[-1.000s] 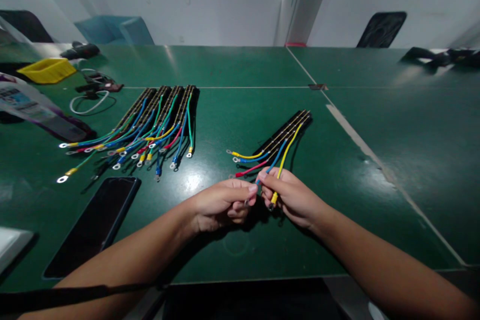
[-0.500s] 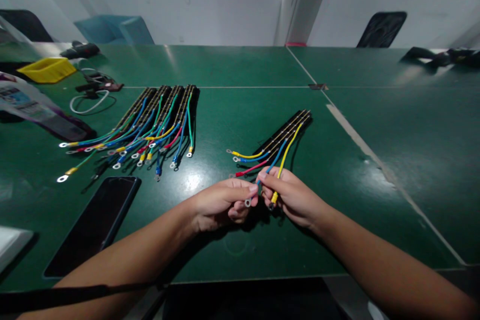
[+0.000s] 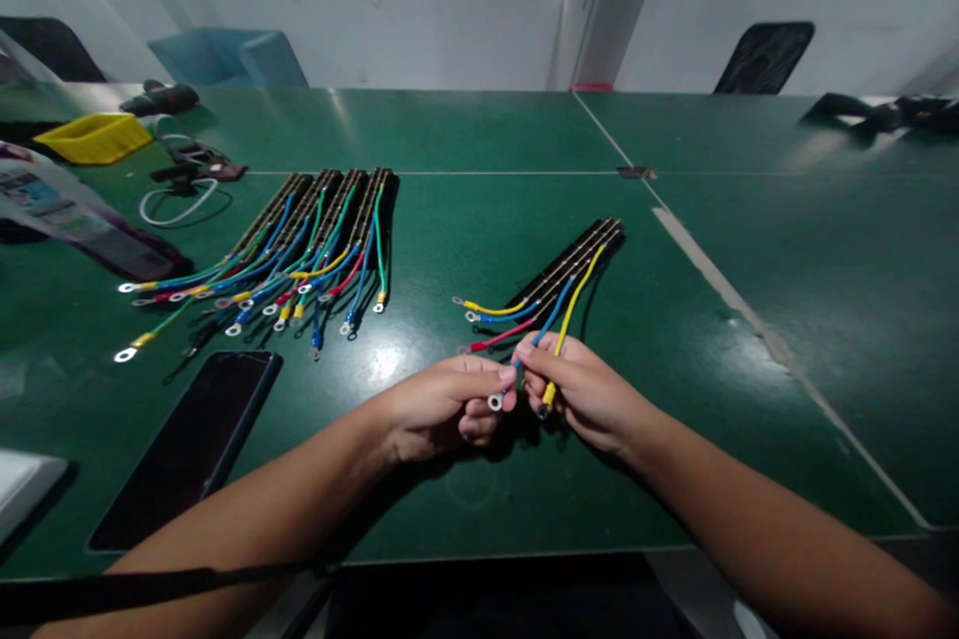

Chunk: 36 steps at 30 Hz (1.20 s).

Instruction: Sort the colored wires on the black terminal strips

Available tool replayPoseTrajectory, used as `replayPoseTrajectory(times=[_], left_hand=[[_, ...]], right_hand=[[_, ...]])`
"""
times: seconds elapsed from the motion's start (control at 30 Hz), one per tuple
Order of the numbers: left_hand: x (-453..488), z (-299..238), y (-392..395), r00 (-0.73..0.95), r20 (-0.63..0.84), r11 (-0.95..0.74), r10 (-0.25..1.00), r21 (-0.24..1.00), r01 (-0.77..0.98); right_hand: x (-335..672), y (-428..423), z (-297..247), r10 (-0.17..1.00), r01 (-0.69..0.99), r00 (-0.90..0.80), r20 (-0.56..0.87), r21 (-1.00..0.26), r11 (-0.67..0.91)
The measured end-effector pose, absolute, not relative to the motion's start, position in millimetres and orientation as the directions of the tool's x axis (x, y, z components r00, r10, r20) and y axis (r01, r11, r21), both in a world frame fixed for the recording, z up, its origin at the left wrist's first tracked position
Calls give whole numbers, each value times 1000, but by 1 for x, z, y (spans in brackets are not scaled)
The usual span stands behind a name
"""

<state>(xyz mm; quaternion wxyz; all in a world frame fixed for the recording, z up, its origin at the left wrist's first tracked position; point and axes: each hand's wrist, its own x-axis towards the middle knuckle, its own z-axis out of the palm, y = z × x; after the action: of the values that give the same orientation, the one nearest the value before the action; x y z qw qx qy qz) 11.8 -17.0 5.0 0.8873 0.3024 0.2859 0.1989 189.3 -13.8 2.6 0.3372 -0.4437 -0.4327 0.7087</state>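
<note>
A black terminal block [image 3: 567, 265] with several coloured wires lies at an angle in front of me. My left hand [image 3: 457, 402] pinches the end of its blue wire [image 3: 545, 327], and the ring lug [image 3: 495, 402] pokes out below the thumb. Right beside it, my right hand [image 3: 573, 384] grips the same blue wire a little further up. A yellow wire [image 3: 575, 305] passes over the right hand's fingers, its lug hanging below them. Another yellow wire [image 3: 498, 311], a second blue wire and a red wire [image 3: 503, 336] spread out to the left of the block, untouched.
Several similar wired terminal blocks [image 3: 330, 220] lie side by side at left. Nearer stands a phone [image 3: 187, 454] lying flat on the green table [image 3: 749, 479]. A plastic bottle [image 3: 75, 215], white cable [image 3: 176, 218] and yellow bin [image 3: 96, 138] occupy the far left.
</note>
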Motion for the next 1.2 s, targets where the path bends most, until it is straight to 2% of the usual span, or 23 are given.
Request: replayPoseTrajectory(times=[0.57,1.2], left_hand=[[10,3,-16,779,-365,730,510,663,-168],[11,5,-16,775,-378,702,506,703,-115]], right_hand=[[189,-15,4,861,-113,-390,-325,-912,-395],[186,-15,5,876,-58,-343,-340,-923,-380]])
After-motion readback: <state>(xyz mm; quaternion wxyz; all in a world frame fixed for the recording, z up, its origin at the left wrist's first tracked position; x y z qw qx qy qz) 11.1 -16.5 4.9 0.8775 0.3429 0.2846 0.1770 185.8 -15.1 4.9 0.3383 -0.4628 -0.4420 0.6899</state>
